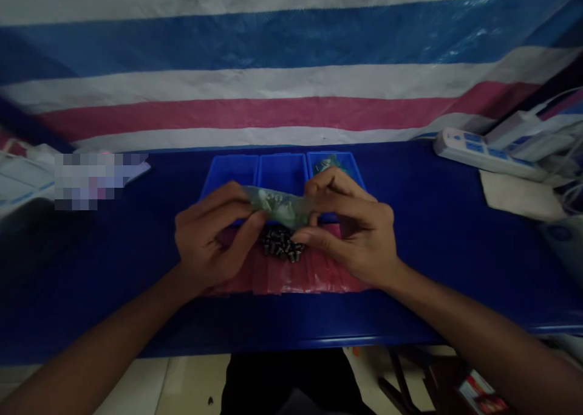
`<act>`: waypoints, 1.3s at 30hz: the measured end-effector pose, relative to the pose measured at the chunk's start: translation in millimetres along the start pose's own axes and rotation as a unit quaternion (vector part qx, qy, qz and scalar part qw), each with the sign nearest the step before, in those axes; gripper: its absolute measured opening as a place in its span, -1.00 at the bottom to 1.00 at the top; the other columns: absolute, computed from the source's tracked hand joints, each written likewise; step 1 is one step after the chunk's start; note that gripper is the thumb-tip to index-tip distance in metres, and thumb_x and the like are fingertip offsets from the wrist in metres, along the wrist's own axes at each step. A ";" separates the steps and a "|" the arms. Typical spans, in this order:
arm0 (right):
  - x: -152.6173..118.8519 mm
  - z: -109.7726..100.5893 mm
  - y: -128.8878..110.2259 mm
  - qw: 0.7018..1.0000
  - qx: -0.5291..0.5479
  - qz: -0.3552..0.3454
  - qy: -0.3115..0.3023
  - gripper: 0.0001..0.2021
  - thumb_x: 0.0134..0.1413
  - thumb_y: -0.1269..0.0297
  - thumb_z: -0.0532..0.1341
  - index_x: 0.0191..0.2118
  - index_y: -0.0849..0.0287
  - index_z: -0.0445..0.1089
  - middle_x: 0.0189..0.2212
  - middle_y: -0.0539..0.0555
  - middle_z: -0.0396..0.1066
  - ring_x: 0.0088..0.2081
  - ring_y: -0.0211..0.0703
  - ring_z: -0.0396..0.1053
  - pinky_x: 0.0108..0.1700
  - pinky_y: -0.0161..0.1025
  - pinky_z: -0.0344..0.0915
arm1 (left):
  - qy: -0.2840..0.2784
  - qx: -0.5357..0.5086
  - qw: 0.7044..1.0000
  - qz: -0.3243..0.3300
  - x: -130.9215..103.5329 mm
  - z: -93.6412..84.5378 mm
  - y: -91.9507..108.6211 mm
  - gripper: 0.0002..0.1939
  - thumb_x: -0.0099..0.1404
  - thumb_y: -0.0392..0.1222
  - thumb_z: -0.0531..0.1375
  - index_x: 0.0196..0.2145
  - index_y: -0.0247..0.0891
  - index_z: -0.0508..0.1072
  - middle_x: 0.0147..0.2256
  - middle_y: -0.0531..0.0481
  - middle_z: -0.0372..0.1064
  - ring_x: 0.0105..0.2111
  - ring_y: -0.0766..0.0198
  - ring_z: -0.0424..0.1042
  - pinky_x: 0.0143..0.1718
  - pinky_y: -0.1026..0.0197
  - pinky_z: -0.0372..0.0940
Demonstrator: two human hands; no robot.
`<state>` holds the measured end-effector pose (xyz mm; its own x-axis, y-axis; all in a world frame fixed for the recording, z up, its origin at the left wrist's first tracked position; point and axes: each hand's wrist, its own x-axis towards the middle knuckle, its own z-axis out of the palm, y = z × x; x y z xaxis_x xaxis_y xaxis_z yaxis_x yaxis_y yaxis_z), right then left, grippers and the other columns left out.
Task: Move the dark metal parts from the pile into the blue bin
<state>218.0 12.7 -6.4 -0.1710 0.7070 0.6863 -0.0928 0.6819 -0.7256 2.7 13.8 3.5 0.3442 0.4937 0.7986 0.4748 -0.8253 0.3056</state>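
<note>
Head view: taking the screw pile [283, 243] as landmark, a small greenish see-through bag [282, 208] is held up just beyond it in the picture, stretched roughly level between two bare hands, with pale and shiny small parts visible inside. Left hand [214, 239], left of the pile: thumb and forefinger pinching the bag's left end. Right hand [357, 229], right of the pile: fingers bent onto the bag's right end, pinching it; thumb tip low, beside the pile, can't tell if it touches the screws. Pile itself is small dark pieces with some bright ends, loose on red plastic packets [291, 278], which spread out under it and to both sides. Beyond the pile, three blue bins in a row: left bin [233, 171], middle bin [283, 171], right bin [354, 167]; the right one has another greenish bag [327, 161] with metallic bits in it. All on a dark blue desk [423, 220]. Far right of the pile, a white power strip [483, 150] and a beige flat piece [521, 194]. Behind everything, past the pile, a striped sheet [291, 41] in blue, white and red.
</note>
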 end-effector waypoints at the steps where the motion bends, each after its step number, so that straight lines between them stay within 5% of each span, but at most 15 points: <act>1: -0.1 1.3 1.4 1.000 -0.013 -0.009 0.004 -0.90 0.14 0.37 0.51 -0.23 0.06 0.66 -0.26 0.02 0.54 -0.27 -0.19 0.50 -0.30 -0.24 0.50 | -0.010 -0.015 1.000 -0.014 0.0 1.4 2.4 -0.84 0.47 -0.34 0.23 -0.30 -0.17 0.50 -0.32 0.12 0.53 -0.40 0.40 0.52 -0.35 0.32 0.46; 6: 0.9 0.2 0.1 0.996 0.021 0.083 0.039 -0.83 0.25 0.43 0.41 -0.09 0.04 0.62 -0.37 -0.06 0.60 -0.43 -0.20 0.58 -0.40 -0.25 0.55 | -0.064 -0.015 0.996 -0.053 1.3 -1.3 2.8 -0.76 0.51 -0.34 0.19 -0.35 -0.25 0.54 -0.32 0.07 0.57 -0.40 0.41 0.55 -0.36 0.38 0.43; 10: 15.1 -39.5 5.3 0.979 -0.170 0.024 0.112 -0.88 0.23 0.36 0.45 -0.17 -0.03 0.63 -0.26 -0.02 0.65 -0.29 -0.07 0.63 -0.26 -0.13 0.60 | -0.047 0.032 0.998 -0.033 5.8 -10.2 -18.5 -0.75 0.52 -0.35 0.17 -0.33 -0.26 0.56 -0.33 0.06 0.58 -0.36 0.38 0.57 -0.28 0.35 0.44; 13: 28.6 -81.7 22.8 0.967 -0.251 -0.016 0.033 -0.94 0.23 0.33 0.42 -0.23 0.00 0.64 -0.12 0.09 0.67 -0.03 0.11 0.63 0.09 0.08 0.57 | -0.066 0.103 0.992 0.019 8.7 -15.6 -37.9 -0.78 0.52 -0.31 0.19 -0.32 -0.26 0.55 -0.33 0.03 0.58 -0.33 0.32 0.56 -0.21 0.25 0.46; 19: 35.3 -118.6 50.9 0.935 -0.321 0.010 -0.149 -0.85 0.22 0.38 0.26 -0.31 0.08 0.61 -0.11 0.08 0.68 0.04 0.18 0.63 0.06 0.12 0.61 | -0.100 0.161 0.979 0.080 9.2 -17.1 -54.4 -0.80 0.50 -0.30 0.20 -0.33 -0.26 0.52 -0.30 -0.02 0.57 -0.30 0.24 0.54 -0.22 0.17 0.46; 23: 33.7 -114.4 43.8 0.917 -0.352 0.003 -0.187 -0.69 0.15 0.51 0.16 -0.17 0.09 0.64 0.02 0.08 0.64 0.20 0.19 0.53 0.22 0.16 0.52 | -0.113 0.168 0.975 0.088 8.4 -17.4 -54.9 -0.84 0.49 -0.31 0.22 -0.28 -0.29 0.56 -0.25 -0.05 0.59 -0.25 0.22 0.56 -0.20 0.16 0.49; 29: 26.4 -100.7 41.5 0.865 -0.407 -0.029 -0.293 -0.72 0.37 0.42 0.17 0.02 0.13 0.61 0.14 0.13 0.58 0.14 0.08 0.58 0.18 -0.02 0.56 | -0.225 0.137 0.960 0.095 4.8 -20.9 -62.1 -0.72 0.59 -0.13 0.13 -0.02 -0.29 0.62 0.10 -0.18 0.57 0.14 0.04 0.56 0.16 -0.04 0.54; 32: 23.9 -88.6 34.7 0.850 -0.467 -0.056 -0.238 -0.66 0.42 0.44 0.13 0.18 0.24 0.52 0.16 0.25 0.55 0.10 0.13 0.60 0.15 0.05 0.57 | -0.250 0.121 0.955 0.105 4.2 -21.9 -63.8 -0.67 0.60 -0.04 0.14 0.00 -0.28 0.63 0.10 -0.18 0.57 0.15 0.06 0.56 0.21 -0.04 0.52; 35: 21.0 -66.6 17.4 0.863 -0.461 -0.092 -0.186 -0.69 0.46 0.40 0.10 0.12 0.29 0.53 0.07 0.30 0.59 0.07 0.12 0.59 0.11 0.06 0.55 | -0.267 0.125 0.947 0.126 6.2 -22.3 -62.5 -0.65 0.58 0.02 0.16 -0.01 -0.28 0.63 0.11 -0.19 0.56 0.15 0.04 0.56 0.22 -0.03 0.51; 37: 16.4 -48.3 7.2 0.882 -0.387 -0.117 -0.243 -0.75 0.46 0.38 0.15 0.05 0.20 0.56 -0.09 0.18 0.63 -0.07 -0.04 0.59 0.01 -0.08 0.54 | -0.280 0.132 0.942 0.133 8.1 -21.9 -61.2 -0.67 0.59 0.00 0.14 0.00 -0.25 0.62 0.10 -0.15 0.58 0.16 0.06 0.56 0.24 -0.01 0.50; 39: 10.0 -32.1 2.9 0.866 -0.339 -0.113 -0.351 -0.80 0.44 0.41 0.20 0.01 0.22 0.57 -0.19 0.14 0.62 -0.15 -0.08 0.57 -0.08 -0.14 0.52 | -0.289 0.129 0.939 0.136 9.0 -21.3 -60.6 -0.68 0.61 -0.05 0.12 0.00 -0.23 0.62 0.06 -0.10 0.60 0.16 0.08 0.56 0.25 0.00 0.49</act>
<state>247.5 27.7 0.0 -0.7989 0.4157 0.4346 0.3552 0.9093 -0.2169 -40.2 62.4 3.3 0.8273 0.4026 0.3918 0.4610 -0.8851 -0.0638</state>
